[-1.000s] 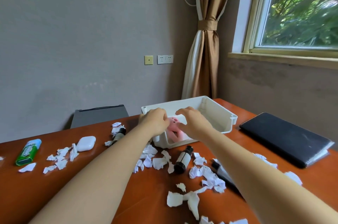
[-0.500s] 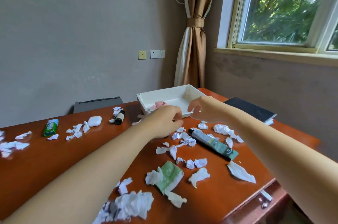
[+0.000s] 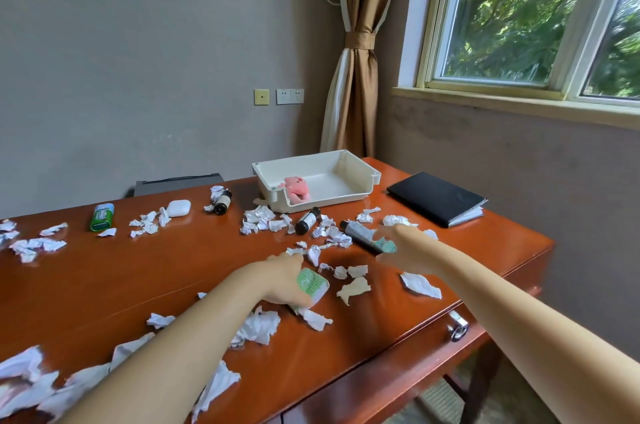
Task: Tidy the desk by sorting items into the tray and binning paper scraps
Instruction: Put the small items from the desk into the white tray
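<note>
The left hand (image 3: 284, 280) is gripping a green-and-white pack (image 3: 311, 285) on the desk (image 3: 138, 271); the right hand (image 3: 407, 248), fingers spread, is hovering over the tube (image 3: 363, 236), near the tray (image 3: 322, 181) holding a pink toy (image 3: 297, 188)

The left hand (image 3: 284, 280) rests on the desk (image 3: 138, 278), on a packet (image 3: 311, 285). Scraps (image 3: 263, 325) lie just before it and to its left; more scraps (image 3: 353, 288) lie just to its right. The right hand (image 3: 403, 248) is further right and a little behind, touching a tube (image 3: 363, 235). Behind both hands stands the tray (image 3: 360, 193), with a toy (image 3: 296, 188) in it. A bottle (image 3: 306, 221) lies between the tray and the hands. A notebook (image 3: 434, 196) lies behind the right hand, right of the tray. Far left of the left hand, and behind it, lie a second bottle (image 3: 221, 203), a case (image 3: 178, 208) and a can (image 3: 101, 217).
</note>
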`<state>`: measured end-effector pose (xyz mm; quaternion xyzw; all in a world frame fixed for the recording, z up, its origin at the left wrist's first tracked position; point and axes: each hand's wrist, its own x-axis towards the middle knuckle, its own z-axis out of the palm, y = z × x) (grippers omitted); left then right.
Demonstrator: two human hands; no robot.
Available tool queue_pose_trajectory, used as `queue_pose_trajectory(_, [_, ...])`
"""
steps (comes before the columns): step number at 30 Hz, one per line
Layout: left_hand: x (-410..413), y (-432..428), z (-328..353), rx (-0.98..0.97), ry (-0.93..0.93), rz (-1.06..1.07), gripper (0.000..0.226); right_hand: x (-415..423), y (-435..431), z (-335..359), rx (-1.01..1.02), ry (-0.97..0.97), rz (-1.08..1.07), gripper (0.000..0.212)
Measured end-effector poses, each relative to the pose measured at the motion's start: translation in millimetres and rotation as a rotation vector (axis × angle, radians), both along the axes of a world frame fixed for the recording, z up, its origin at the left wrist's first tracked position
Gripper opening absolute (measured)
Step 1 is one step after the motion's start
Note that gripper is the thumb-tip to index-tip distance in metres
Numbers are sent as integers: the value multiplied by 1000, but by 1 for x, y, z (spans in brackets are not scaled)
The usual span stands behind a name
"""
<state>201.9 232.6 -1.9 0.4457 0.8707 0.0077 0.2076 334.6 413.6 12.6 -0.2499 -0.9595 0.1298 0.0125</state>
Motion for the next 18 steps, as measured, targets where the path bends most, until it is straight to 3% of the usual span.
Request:
queue_pose_trajectory(10, [-14, -6, -7, 66, 35, 51, 64, -24, 14, -22, 39, 2, -136, 56])
queue_pose_trajectory(14, [-23, -7, -13, 177, -21, 94, 49, -33, 22, -25, 26, -13, -148, 52])
queue_pose_trajectory(18, [-33, -8, -19, 291, -49, 123, 49, -38, 31, -27, 27, 5, -162, 53])
